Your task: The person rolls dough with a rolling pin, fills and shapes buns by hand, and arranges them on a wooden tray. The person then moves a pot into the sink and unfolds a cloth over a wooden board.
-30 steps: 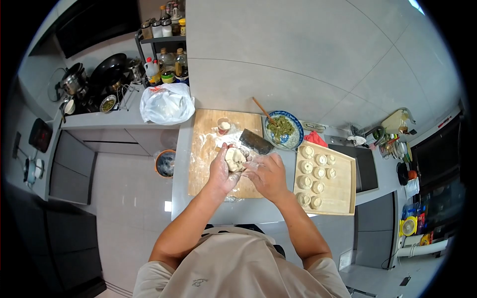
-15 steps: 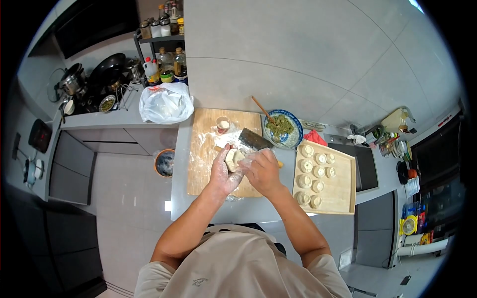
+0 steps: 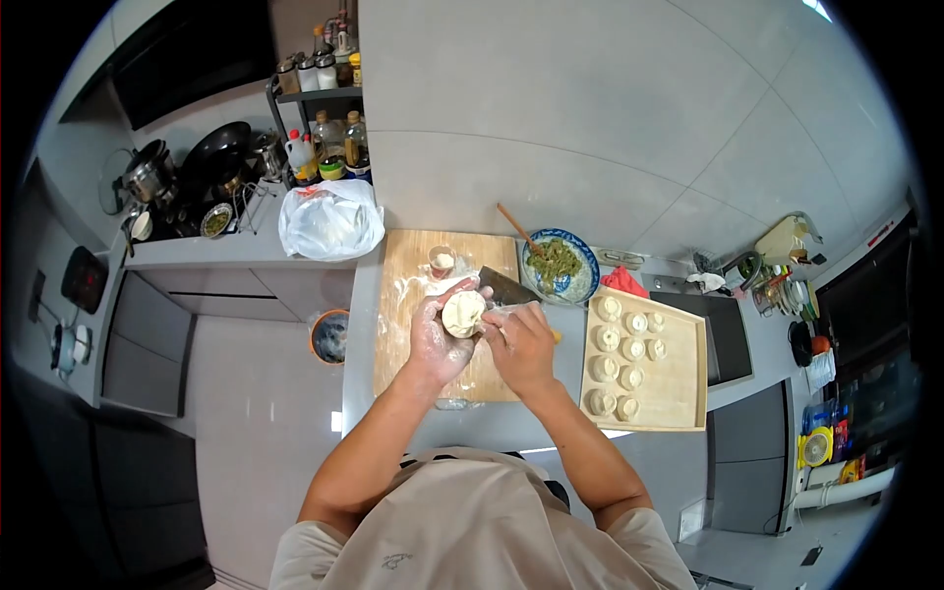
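Observation:
A pale round stuffed bun [image 3: 461, 315] rests in my left hand [image 3: 434, 346], whose floury fingers curl around its side. With thumb and fingertips, my right hand [image 3: 523, 346] pinches the bun's right edge. Both hands are above a floured wooden board [image 3: 403, 344]. Just beyond them lies a dark cleaver [image 3: 504, 285], partly hidden by my right hand. A small cup [image 3: 442, 259] with something white in it stands on the board. The yellowish end of what looks like a rolling pin [image 3: 557, 336] shows beside my right hand.
To the right, a wooden tray [image 3: 678, 393] carries several shaped buns. A blue-rimmed bowl [image 3: 593, 264] of green filling, with a wooden stick in it, stands behind. A white plastic bag [image 3: 330, 221] sits at back left, and a bucket [image 3: 328, 336] on the floor.
The bun has turned so its pale round top faces up, and my right fingers have drawn back to its right edge. The whole view has shifted slightly.

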Available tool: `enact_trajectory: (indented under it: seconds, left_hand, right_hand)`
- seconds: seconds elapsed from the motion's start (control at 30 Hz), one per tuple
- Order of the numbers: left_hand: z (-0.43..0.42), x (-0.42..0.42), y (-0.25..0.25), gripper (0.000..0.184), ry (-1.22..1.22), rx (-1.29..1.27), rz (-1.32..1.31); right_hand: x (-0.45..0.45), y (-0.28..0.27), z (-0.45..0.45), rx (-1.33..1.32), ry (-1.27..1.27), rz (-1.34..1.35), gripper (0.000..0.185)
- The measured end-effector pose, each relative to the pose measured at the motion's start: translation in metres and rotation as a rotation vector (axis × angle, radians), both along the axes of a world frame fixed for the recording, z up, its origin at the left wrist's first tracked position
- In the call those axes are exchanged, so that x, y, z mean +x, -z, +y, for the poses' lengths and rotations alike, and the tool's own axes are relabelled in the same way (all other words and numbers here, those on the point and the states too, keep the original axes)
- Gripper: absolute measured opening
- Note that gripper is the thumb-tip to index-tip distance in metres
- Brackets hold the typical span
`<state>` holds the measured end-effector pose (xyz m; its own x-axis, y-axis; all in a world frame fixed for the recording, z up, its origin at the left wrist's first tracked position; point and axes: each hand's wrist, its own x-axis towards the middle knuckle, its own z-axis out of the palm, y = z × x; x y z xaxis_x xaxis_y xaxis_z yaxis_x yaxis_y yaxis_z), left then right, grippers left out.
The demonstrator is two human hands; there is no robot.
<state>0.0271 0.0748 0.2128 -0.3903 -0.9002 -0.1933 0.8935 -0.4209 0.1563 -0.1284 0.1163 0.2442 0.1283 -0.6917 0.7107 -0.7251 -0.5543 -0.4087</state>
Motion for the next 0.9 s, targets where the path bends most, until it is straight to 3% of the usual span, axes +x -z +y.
enact_trajectory:
  seconds: [0.03,0.1,0.27,0.37,0.53,0.7,0.77,0.9]
  left_hand:
    - [0.001,0.004,-0.003,0.038,0.124,-0.066,-0.037]
    - [0.001,0.001,-0.005,0.039,0.119,-0.040,-0.075]
    - [-0.003,-0.007,0.014,0.023,0.008,-0.022,0.074]
    - [0.001,-0.013,0.000,0.021,-0.054,0.021,-0.005]
    - [-0.005,-0.019,0.019,0.025,-0.111,-0.045,0.009]
    - [-0.006,-0.022,0.018,0.028,-0.120,-0.053,0.007]
    - [-0.006,-0.021,0.011,0.017,-0.107,0.018,-0.006]
    - [-0.009,-0.014,0.005,0.019,-0.090,0.023,-0.001]
  right_hand:
    - [-0.001,0.000,-0.001,0.003,0.008,-0.007,0.017]
    - [-0.004,0.000,-0.003,0.004,0.015,0.011,0.016]
    - [0.003,-0.006,-0.001,0.021,-0.001,-0.028,0.016]
    - [0.009,-0.010,0.000,0.007,0.056,-0.042,0.019]
    - [0.013,-0.008,-0.004,0.025,0.135,-0.008,0.015]
    - [0.014,-0.001,-0.011,-0.031,0.126,0.059,0.014]
    - [0.012,-0.004,-0.010,-0.046,0.116,0.075,0.015]
    - [-0.005,-0.015,-0.013,0.026,0.027,0.020,0.023]
